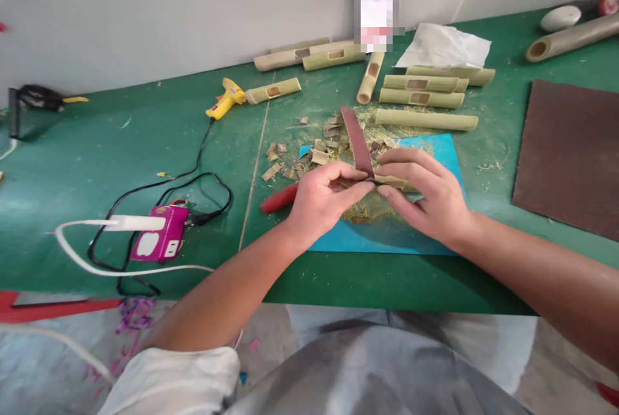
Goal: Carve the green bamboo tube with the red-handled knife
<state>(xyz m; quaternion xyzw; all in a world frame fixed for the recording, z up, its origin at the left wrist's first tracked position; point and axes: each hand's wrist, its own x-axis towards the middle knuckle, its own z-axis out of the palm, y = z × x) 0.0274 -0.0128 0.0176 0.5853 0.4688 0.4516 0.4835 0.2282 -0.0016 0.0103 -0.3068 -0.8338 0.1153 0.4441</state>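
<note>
the green table [159, 118] was backed by a pale wall [193, 9]. at frame centre, above a blue mat [387, 244], the lower end of a brown strip [356, 138] was pinched by the left hand [316, 199]; whether it was also gripped by the right hand [430, 193], fingertips brought close, could not be told. bamboo tubes [425, 120] were laid upper right of centre.

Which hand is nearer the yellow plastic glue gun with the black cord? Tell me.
Left. The left hand is to the right of the glue gun, lower in view; the right hand is farther right.
</note>
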